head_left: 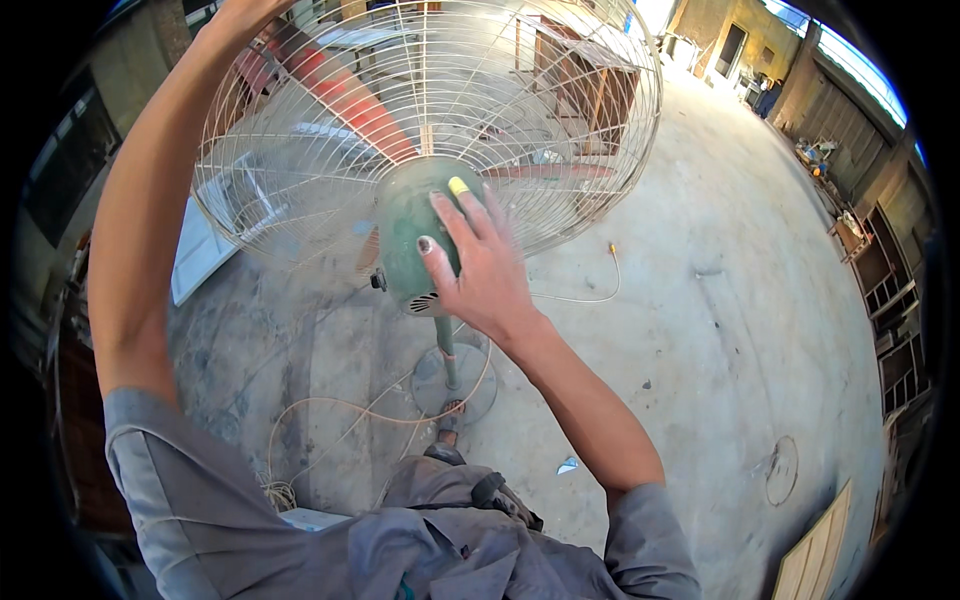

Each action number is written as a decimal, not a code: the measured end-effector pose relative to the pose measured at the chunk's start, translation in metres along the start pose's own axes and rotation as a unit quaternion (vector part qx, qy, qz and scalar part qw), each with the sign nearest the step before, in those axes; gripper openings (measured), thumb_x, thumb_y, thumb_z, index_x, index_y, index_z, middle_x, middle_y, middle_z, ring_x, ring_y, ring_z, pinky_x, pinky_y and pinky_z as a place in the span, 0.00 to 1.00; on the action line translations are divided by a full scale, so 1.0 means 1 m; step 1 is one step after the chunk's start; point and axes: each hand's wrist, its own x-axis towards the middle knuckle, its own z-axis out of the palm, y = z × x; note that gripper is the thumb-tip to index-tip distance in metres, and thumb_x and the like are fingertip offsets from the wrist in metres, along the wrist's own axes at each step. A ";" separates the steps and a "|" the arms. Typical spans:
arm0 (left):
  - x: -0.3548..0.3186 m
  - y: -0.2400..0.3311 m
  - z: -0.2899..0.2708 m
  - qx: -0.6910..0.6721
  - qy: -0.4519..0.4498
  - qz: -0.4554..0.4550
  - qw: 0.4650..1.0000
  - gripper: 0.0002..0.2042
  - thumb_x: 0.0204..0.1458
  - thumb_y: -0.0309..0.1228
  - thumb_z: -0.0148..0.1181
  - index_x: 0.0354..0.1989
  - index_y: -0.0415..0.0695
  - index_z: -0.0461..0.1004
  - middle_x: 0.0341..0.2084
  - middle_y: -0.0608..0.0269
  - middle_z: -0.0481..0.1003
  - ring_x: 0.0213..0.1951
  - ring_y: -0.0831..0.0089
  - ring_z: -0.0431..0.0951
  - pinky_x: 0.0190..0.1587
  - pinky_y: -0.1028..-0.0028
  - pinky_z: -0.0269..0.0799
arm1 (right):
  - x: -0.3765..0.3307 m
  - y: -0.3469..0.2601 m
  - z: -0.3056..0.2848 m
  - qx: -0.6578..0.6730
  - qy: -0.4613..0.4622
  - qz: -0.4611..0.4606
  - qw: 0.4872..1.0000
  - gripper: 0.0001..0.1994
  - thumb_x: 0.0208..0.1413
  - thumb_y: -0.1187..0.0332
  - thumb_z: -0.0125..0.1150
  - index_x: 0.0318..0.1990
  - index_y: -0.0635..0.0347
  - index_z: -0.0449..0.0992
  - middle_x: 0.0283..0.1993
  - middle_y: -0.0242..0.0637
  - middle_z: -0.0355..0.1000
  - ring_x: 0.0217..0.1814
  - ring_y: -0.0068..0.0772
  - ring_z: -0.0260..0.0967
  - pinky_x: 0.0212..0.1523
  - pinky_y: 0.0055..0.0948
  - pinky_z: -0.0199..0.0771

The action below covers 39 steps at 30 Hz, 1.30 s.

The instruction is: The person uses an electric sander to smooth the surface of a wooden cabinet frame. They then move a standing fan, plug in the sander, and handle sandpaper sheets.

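A large pedestal fan stands upright in front of me, its wire cage filling the upper middle. Red blades show through the wires. My right hand lies on the dusty green motor housing at the back of the fan, fingers stretched and apart, with something yellow round one fingertip. My left hand reaches up to the cage's upper left rim; the picture's edge cuts off its fingers. Below the housing, the pole runs down to a round base, where one of my sandalled feet rests.
A pale cord loops over the floor around the base, and another cord ends in a yellowish plug. White panels lie at left. A wooden table stands beyond the cage. Shelving lines the right wall; a slatted wooden panel lies at lower right.
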 end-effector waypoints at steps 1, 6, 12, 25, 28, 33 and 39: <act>0.005 -0.002 -0.012 0.036 -0.007 -0.005 0.999 0.28 0.59 0.51 0.48 0.45 0.33 0.76 0.41 0.38 0.77 0.46 0.47 0.77 0.49 0.59 0.70 | -0.004 -0.004 -0.004 0.023 0.020 0.009 1.000 0.23 0.59 0.61 0.55 0.60 0.59 0.68 0.64 0.50 0.61 0.69 0.64 0.52 0.65 0.67 0.49; 0.021 -0.031 0.000 0.101 -0.022 -0.019 0.994 0.32 0.59 0.56 0.45 0.45 0.32 0.74 0.43 0.35 0.75 0.49 0.42 0.74 0.52 0.55 0.69 | -0.082 0.027 -0.020 0.030 0.028 0.119 0.992 0.21 0.57 0.69 0.56 0.59 0.63 0.69 0.61 0.52 0.65 0.66 0.58 0.58 0.65 0.54 0.55; 0.021 -0.033 0.007 0.090 -0.028 -0.036 0.995 0.32 0.59 0.56 0.45 0.45 0.32 0.74 0.42 0.34 0.75 0.48 0.42 0.75 0.52 0.55 0.69 | -0.205 0.037 -0.007 0.040 -0.042 0.255 0.965 0.15 0.54 0.74 0.55 0.50 0.65 0.73 0.49 0.55 0.73 0.52 0.58 0.70 0.51 0.45 0.70; 0.026 -0.071 0.024 -0.005 0.042 0.078 0.996 0.19 0.59 0.40 0.48 0.41 0.33 0.75 0.40 0.37 0.76 0.45 0.43 0.75 0.50 0.55 0.70 | -0.392 -0.020 0.040 0.055 -0.122 0.436 0.890 0.12 0.57 0.68 0.54 0.43 0.61 0.80 0.39 0.51 0.78 0.43 0.51 0.77 0.46 0.40 0.75; 0.033 -0.071 0.024 -0.007 0.020 0.083 0.996 0.18 0.59 0.39 0.47 0.39 0.32 0.75 0.38 0.37 0.76 0.45 0.43 0.75 0.48 0.55 0.69 | -0.382 -0.008 0.055 0.081 -0.092 0.428 0.895 0.12 0.56 0.68 0.56 0.43 0.62 0.79 0.39 0.51 0.77 0.42 0.51 0.77 0.45 0.39 0.75; 0.031 -0.076 0.038 -0.013 0.010 0.083 0.996 0.20 0.59 0.43 0.49 0.40 0.34 0.74 0.36 0.39 0.76 0.43 0.44 0.76 0.47 0.56 0.69 | -0.285 0.022 0.093 0.073 -0.099 0.394 0.911 0.17 0.52 0.67 0.60 0.49 0.64 0.75 0.41 0.55 0.76 0.40 0.53 0.75 0.43 0.41 0.74; 0.025 -0.087 0.031 -0.030 0.023 0.097 0.995 0.20 0.60 0.43 0.49 0.36 0.34 0.75 0.36 0.39 0.76 0.42 0.44 0.75 0.46 0.55 0.69 | -0.162 0.033 0.159 0.116 0.004 0.334 0.936 0.20 0.52 0.70 0.63 0.53 0.66 0.73 0.46 0.54 0.76 0.49 0.51 0.75 0.49 0.39 0.74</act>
